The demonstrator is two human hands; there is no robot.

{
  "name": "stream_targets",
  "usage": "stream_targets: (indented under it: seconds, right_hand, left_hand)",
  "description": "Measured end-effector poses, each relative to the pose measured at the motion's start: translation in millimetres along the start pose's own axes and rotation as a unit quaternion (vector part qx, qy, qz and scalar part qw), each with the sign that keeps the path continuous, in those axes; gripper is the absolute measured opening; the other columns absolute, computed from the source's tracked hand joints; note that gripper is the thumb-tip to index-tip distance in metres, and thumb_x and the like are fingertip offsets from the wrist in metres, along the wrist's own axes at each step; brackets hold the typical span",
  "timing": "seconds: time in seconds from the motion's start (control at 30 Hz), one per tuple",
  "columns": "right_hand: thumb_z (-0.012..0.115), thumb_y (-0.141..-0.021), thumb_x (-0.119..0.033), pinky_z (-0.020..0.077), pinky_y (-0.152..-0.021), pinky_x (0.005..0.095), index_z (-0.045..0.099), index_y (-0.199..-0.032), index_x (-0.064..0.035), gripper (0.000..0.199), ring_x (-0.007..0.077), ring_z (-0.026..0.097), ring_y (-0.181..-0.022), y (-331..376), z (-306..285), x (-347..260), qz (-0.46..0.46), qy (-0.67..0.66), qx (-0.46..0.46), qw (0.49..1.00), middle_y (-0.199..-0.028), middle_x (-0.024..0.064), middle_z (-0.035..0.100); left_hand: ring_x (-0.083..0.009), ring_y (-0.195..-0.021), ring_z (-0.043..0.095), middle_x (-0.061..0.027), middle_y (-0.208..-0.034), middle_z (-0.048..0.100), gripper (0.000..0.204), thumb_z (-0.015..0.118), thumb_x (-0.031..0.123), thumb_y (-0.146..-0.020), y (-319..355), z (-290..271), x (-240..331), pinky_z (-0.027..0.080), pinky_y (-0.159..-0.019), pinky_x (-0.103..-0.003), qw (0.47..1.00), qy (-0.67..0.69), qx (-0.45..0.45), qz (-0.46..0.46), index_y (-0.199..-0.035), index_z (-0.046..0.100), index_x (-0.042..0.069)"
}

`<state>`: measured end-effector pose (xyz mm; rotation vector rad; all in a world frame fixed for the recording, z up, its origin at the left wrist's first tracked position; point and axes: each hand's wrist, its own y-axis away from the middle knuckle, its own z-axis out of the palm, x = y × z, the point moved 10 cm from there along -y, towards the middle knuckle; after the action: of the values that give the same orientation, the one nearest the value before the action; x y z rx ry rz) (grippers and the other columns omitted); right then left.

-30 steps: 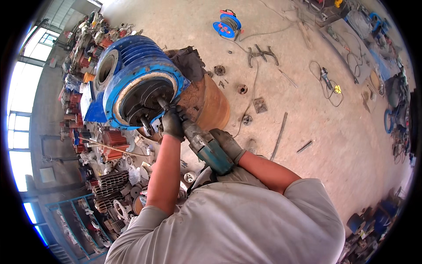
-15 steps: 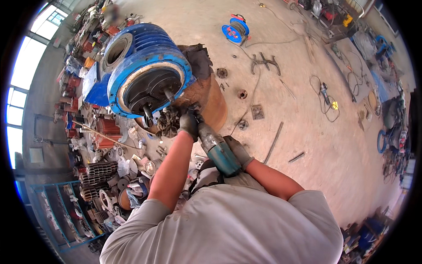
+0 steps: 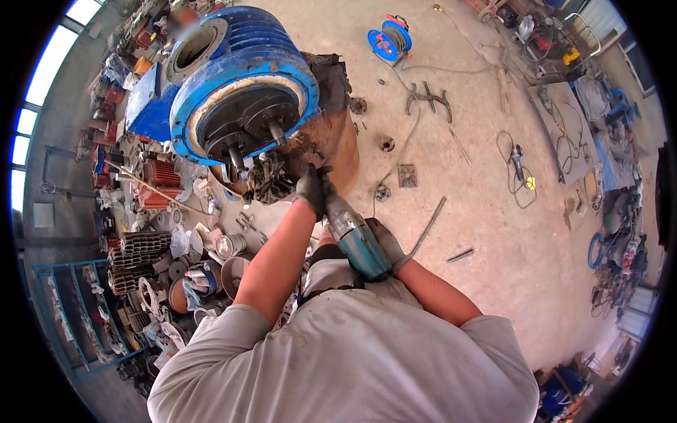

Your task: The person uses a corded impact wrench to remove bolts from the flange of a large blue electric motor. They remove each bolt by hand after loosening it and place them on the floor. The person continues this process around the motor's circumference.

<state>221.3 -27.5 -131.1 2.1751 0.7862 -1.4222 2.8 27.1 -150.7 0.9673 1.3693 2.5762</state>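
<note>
The gloved left hand (image 3: 310, 190) steadies the nose of a teal power tool (image 3: 356, 240), gripped by the right hand (image 3: 384, 243), against the blue motor housing (image 3: 243, 106)

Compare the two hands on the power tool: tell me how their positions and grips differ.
The left hand sits forward at the nose of the teal power tool, close to the blue machine housing; the right hand sits back, wrapped round the tool's body. The left forearm reaches out nearly straight; the right forearm is bent in close. Both wear dark gloves.
</note>
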Motion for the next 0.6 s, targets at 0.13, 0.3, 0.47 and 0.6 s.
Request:
stream_targets:
  seconds: [0.13,0.3,0.47,0.6]
  right_hand:
    - [0.069,-0.094,-0.030,0.0523,-0.096,0.0483,0.057,-0.135,0.0007,0.052,0.0431,0.065,-0.109,-4,-4,-8,0.010,-0.042,-0.005,0.999,-0.125,0.0230,0.064]
    - [0.072,-0.089,-0.031,0.0499,-0.098,0.0504,0.059,-0.136,-0.0010,0.058,0.0424,0.062,-0.113,-21,-15,-35,-0.068,-0.004,0.036,0.997,-0.126,0.0214,0.064]
    - [0.076,-0.082,-0.030,0.0502,-0.098,0.0493,0.058,-0.136,-0.0015,0.064,0.0423,0.061,-0.115,-48,-25,-76,-0.144,0.033,0.028,0.989,-0.126,0.0216,0.064]
    - [0.076,-0.080,-0.025,0.0518,-0.095,0.0501,0.059,-0.134,-0.0008,0.062,0.0439,0.063,-0.110,-65,-17,-95,-0.164,0.010,0.042,0.986,-0.123,0.0228,0.065]
  left_hand:
    - [-0.0185,-0.069,0.053,-0.0035,-0.079,0.053,0.039,0.049,0.035,-0.114,3,4,2,0.053,-0.069,-0.037,0.999,0.030,-0.027,0.017,-0.119,0.064,-0.001]
    - [-0.0303,-0.086,0.061,-0.0105,-0.090,0.060,0.035,0.051,0.028,-0.112,62,35,23,0.056,-0.089,-0.050,0.986,0.058,-0.137,0.081,-0.131,0.057,-0.001]
    - [-0.0315,-0.085,0.064,-0.0095,-0.090,0.062,0.037,0.049,0.032,-0.113,81,36,63,0.057,-0.087,-0.050,0.980,0.024,-0.133,0.147,-0.132,0.059,0.001]
    - [-0.0305,-0.083,0.064,-0.0106,-0.087,0.062,0.038,0.045,0.026,-0.114,88,38,91,0.057,-0.083,-0.050,0.976,0.028,-0.135,0.166,-0.135,0.058,-0.002]
